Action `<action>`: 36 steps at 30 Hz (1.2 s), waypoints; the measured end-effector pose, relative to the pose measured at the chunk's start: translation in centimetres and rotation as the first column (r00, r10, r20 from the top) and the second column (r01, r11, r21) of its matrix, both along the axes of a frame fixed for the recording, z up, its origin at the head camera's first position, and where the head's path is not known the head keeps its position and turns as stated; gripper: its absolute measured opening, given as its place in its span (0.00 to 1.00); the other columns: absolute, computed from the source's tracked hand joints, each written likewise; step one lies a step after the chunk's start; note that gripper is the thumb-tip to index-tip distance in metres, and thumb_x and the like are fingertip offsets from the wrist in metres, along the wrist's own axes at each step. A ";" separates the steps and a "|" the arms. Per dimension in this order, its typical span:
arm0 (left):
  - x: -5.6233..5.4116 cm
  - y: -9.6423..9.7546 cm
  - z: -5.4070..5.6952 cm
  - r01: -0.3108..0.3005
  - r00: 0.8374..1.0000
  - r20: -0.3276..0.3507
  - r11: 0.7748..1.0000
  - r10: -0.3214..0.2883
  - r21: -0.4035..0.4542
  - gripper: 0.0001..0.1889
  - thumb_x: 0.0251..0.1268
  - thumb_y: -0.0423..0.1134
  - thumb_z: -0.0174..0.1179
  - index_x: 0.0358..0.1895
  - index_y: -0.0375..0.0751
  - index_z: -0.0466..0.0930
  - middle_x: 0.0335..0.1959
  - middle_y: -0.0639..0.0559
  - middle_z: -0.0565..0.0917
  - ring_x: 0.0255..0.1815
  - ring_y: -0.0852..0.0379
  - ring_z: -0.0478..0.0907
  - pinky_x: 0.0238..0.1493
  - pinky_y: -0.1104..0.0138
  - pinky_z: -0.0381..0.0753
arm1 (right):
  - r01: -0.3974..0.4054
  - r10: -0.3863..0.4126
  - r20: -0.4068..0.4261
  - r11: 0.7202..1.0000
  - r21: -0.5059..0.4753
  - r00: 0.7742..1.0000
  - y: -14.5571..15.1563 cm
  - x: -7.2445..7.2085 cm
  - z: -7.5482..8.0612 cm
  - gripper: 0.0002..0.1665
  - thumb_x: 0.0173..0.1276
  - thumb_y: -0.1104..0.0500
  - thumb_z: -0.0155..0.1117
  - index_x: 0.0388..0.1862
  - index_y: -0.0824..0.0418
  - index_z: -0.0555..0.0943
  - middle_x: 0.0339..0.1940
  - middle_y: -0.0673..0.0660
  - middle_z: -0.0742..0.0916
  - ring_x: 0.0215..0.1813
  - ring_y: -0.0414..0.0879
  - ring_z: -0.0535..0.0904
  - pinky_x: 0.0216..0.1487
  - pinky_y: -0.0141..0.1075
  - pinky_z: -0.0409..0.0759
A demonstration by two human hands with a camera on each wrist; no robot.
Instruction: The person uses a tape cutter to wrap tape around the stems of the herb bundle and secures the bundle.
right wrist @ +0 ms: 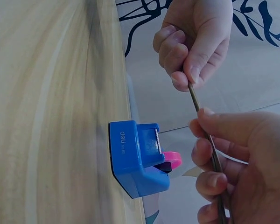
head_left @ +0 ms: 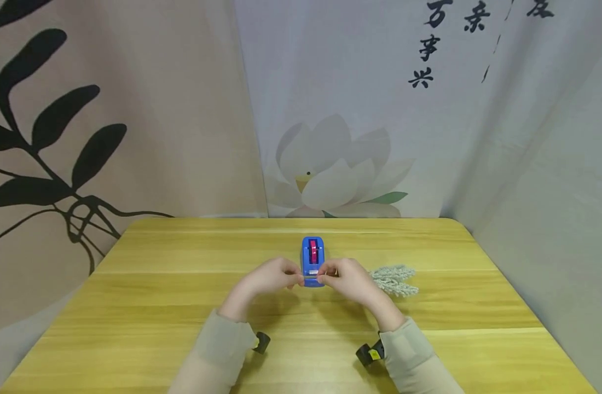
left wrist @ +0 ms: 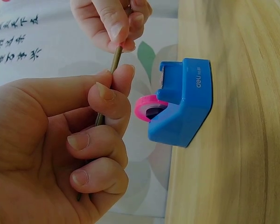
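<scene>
A thin brownish-green stem (left wrist: 115, 60) stretches between my two hands above the table. My left hand (head_left: 276, 276) pinches one part of it between thumb and forefinger, the other fingers curled along it. My right hand (head_left: 350, 279) grips it further along. From behind the right hand, a pale green sprig (head_left: 394, 280) with fluffy flower spikes sticks out to the right; its join to the stem is hidden by that hand. Just beyond the fingertips is a blue tape dispenser (right wrist: 126, 149), standing on the table with a pink-cored roll of tape (right wrist: 175, 160) in it.
The wooden table (head_left: 183, 306) has its far edge against a printed curtain (head_left: 202, 109) with leaves, a lotus and dark characters. Another pale curtain (head_left: 552, 191) hangs on the right. A black camera sits at each wrist.
</scene>
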State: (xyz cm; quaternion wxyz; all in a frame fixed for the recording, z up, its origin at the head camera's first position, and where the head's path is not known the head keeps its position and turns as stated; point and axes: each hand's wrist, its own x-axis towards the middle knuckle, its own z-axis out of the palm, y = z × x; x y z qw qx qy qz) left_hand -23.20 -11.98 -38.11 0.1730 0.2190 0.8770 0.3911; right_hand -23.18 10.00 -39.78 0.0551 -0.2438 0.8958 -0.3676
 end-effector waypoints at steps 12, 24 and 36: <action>0.0 0.2 -0.2 -0.034 0.999 0.000 0.999 0.034 0.008 0.11 0.70 0.36 0.56 0.33 0.34 0.83 0.24 0.53 0.76 0.26 0.58 0.67 0.26 0.66 0.66 | 0.044 -0.046 -0.035 0.998 -0.050 0.998 -0.1 -0.1 -0.3 0.12 0.66 0.61 0.67 0.45 0.58 0.74 0.25 0.49 0.79 0.20 0.40 0.67 0.21 0.32 0.66; 0.1 0.1 -0.1 -0.042 0.999 -0.014 0.999 0.042 0.017 0.11 0.69 0.36 0.56 0.33 0.34 0.83 0.22 0.53 0.76 0.25 0.59 0.66 0.26 0.67 0.66 | -0.033 0.029 -0.049 0.997 -0.076 0.998 0.2 0.0 -0.3 0.06 0.68 0.66 0.61 0.40 0.56 0.76 0.29 0.50 0.79 0.25 0.42 0.71 0.24 0.34 0.70; 0.1 0.0 -0.1 -0.039 0.999 -0.015 0.999 0.039 0.003 0.11 0.70 0.37 0.56 0.32 0.35 0.83 0.21 0.54 0.74 0.23 0.59 0.65 0.25 0.67 0.64 | -0.050 0.051 0.001 0.996 -0.079 0.999 0.4 0.0 -0.1 0.07 0.69 0.66 0.59 0.42 0.59 0.84 0.30 0.59 0.82 0.27 0.43 0.73 0.26 0.35 0.73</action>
